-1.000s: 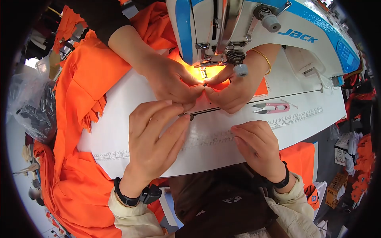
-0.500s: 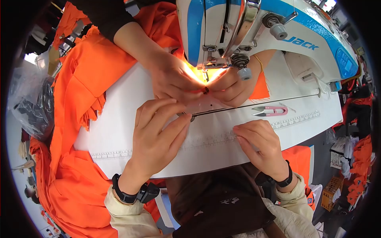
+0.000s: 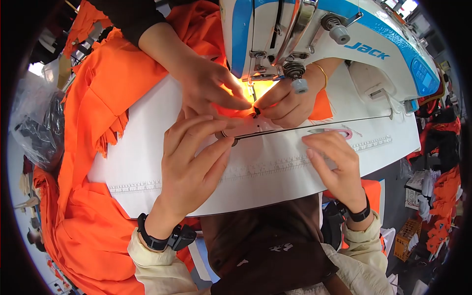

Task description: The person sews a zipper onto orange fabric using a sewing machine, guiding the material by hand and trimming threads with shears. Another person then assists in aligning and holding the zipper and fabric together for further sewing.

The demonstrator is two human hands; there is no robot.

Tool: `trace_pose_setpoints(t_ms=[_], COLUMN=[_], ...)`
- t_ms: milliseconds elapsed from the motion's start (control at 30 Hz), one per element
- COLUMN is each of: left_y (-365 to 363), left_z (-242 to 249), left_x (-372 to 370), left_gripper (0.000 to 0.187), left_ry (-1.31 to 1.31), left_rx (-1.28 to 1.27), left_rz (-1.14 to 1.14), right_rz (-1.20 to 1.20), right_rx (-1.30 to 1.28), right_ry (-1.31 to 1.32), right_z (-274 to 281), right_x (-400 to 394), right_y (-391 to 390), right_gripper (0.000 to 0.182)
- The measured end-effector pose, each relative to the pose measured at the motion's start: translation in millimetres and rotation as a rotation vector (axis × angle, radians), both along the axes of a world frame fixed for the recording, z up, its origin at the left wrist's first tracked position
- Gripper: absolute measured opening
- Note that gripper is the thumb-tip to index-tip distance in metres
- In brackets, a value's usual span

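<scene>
Nearest the camera: a dark brown cloth (image 3: 275, 246) bunched in the person's lap, cream sleeves and black wristbands at either side of it.
Left hand (image 3: 189, 164): flat on the white table (image 3: 142, 152), fingers spread and stretched forward — fingertips at the small metal tip (image 3: 227, 139) where the dark slot line begins; it grips nothing.
Right hand (image 3: 337, 164): open, palm down, fingertips laid over the pink thread snips (image 3: 339, 132) — touching them, but whether they are pinched I cannot tell.
Printed ruler (image 3: 275, 166): running across the table between the two hands.
Just beyond: a co-worker's two hands, reaching in from the far side.
Co-worker's hand at image left (image 3: 211, 88): bare forearm, fingers pressing the orange fabric (image 3: 113, 88) toward the needle.
Co-worker's hand at image right (image 3: 285, 103): thin gold bangle on the wrist, fingertips pinching a small dark piece right below the presser foot (image 3: 253, 93).
Farthest: the white and blue Jack sewing machine (image 3: 344, 49), its lamp glowing on the cloth under the needle.
Left edge: more orange fabric spilling off the table.
</scene>
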State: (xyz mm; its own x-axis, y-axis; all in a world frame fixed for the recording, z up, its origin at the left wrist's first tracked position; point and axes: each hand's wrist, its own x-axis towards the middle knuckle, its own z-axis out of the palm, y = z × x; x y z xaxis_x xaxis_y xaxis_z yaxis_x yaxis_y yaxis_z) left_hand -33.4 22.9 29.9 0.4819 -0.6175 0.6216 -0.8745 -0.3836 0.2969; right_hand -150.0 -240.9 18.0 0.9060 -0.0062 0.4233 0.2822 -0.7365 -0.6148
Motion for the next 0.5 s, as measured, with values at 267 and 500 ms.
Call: trace_pose_setpoints(t_ms=[267,500], left_y=[6.1,18.4], left_z=[-4.1,-5.8], left_x=[-9.0,-13.5], left_gripper=[0.029,0.028], left_ry=[-0.042,0.009], left_rx=[-0.034,-0.02], left_rz=[0.075,0.09], right_rz=[-0.038,-0.039], right_rx=[-0.023,0.044], right_ry=[0.018,0.074], right_z=[7.7,2.1], right_x=[-0.9,-1.8], right_y=[-9.4,-3.5], right_gripper=[0.019,0.016])
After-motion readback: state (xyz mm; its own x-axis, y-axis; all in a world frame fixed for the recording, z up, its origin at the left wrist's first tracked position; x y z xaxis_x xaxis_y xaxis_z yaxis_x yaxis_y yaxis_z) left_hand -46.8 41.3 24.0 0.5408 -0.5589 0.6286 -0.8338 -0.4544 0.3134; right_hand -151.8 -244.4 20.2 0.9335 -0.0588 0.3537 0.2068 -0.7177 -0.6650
